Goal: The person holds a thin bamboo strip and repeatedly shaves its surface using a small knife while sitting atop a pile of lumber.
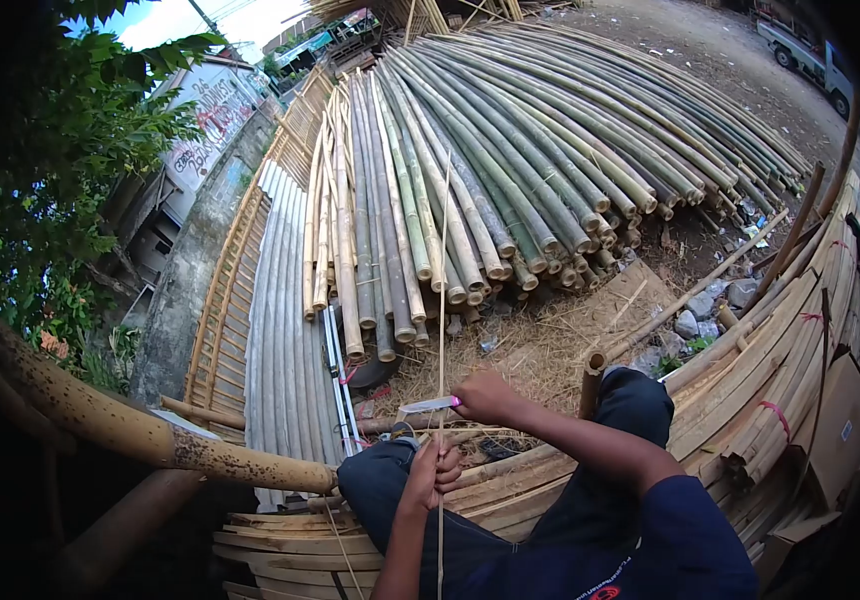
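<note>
Before the pile of bamboo poles [520,170], itself dozens strong and too crowded for an exact count, are two hands [490,398], one knife [428,405] and one thin upright strip [441,350], with one vehicle [812,62] beyond the pile's right side and one graffitied wall [208,118] to its left.

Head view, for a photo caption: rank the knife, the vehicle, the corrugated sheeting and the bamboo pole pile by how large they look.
1. Bamboo pole pile
2. Corrugated sheeting
3. Vehicle, small-looking because it is far off
4. Knife
</note>
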The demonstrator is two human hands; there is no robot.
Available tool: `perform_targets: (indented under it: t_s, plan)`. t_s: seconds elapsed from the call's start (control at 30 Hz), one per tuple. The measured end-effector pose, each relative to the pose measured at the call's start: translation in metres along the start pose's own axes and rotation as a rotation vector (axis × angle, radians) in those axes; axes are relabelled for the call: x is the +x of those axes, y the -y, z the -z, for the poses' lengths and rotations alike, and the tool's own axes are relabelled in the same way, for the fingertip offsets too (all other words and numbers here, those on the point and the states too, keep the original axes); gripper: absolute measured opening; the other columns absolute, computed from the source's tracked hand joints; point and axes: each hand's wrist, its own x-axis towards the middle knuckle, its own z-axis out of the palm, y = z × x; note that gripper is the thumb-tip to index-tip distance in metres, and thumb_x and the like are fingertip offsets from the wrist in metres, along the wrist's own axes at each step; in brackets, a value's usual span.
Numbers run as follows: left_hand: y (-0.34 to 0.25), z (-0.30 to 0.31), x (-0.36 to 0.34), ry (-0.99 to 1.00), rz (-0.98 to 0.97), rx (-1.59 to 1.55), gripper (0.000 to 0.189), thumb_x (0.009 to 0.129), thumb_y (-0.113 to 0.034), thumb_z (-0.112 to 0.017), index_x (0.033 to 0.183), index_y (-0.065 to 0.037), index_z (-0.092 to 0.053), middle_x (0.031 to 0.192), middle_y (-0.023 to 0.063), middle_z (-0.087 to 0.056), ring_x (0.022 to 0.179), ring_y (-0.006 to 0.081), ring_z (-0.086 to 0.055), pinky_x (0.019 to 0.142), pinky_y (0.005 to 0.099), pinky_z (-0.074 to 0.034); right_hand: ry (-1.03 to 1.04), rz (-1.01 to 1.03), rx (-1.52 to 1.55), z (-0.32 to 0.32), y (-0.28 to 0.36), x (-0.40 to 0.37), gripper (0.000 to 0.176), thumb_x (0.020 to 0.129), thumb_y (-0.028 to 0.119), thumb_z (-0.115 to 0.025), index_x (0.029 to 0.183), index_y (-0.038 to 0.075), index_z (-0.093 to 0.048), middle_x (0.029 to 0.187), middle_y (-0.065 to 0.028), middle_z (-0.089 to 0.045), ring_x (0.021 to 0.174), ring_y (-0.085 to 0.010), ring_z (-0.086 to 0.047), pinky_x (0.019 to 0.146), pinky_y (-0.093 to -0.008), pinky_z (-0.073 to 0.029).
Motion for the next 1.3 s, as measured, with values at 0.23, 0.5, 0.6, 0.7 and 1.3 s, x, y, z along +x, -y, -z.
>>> perform_targets:
  t_s: [0.23,0.5,0.6,0.7,1.3]
  plan:
    - [0.028,-0.007,-0.028,-0.121,-0.056,0.162,0.035,0.098,-0.045,-0.035,0.08,-0.016,-0.035,0.055,-0.0062,-0.021,0.04,0.0025,-0.017,0.034,0.018,-0.013,-0.113,-0.243,0.004,-0.007,-0.024,0.014,0.027,0.078,0.028,-0.053,0.065,0.005,-0.061,0.062,-0.0168,-0.059,0.062,-0.0373,-0.06,0.058,-0.0475,-0.048]
    - [0.044,0.014,-0.03,-0.182,-0.038,0.038,0.036,0.099,-0.044,-0.033,0.079,-0.014,-0.035,0.056,-0.0056,-0.021,0.041,0.0031,-0.016,0.034,0.0189,-0.013,0.21,-0.057,0.145,-0.019,-0.038,0.014,0.031,0.077,0.031,-0.054,0.069,0.002,-0.063,0.069,-0.0213,-0.061,0.068,-0.0396,-0.061,0.065,-0.0495,-0.049]
    - [0.043,0.004,-0.022,-0.26,-0.162,0.102,0.034,0.099,-0.042,-0.034,0.08,-0.013,-0.035,0.056,-0.0049,-0.023,0.04,0.0034,-0.018,0.034,0.0191,-0.014,0.31,0.148,0.125,-0.024,0.014,-0.006,0.028,0.077,0.029,-0.054,0.07,0.003,-0.063,0.067,-0.0212,-0.061,0.066,-0.0404,-0.06,0.063,-0.0496,-0.048]
    - [0.048,0.001,-0.019,-0.323,-0.209,0.222,0.03,0.1,-0.035,-0.033,0.081,-0.013,-0.035,0.056,-0.0031,-0.026,0.041,0.0047,-0.022,0.034,0.0205,-0.016,0.344,0.138,0.057,-0.027,0.016,-0.01,0.028,0.077,0.029,-0.054,0.069,0.003,-0.063,0.067,-0.0206,-0.061,0.066,-0.0401,-0.06,0.063,-0.0499,-0.048]
    - [0.063,-0.015,-0.019,-0.332,-0.229,0.214,0.031,0.099,-0.037,-0.037,0.079,-0.014,-0.035,0.056,-0.0038,-0.026,0.04,0.0046,-0.021,0.034,0.0212,-0.017,0.228,0.236,0.096,-0.015,-0.003,-0.014,0.028,0.072,0.029,-0.055,0.066,0.004,-0.064,0.062,-0.02,-0.059,0.06,-0.0404,-0.059,0.056,-0.0482,-0.047]
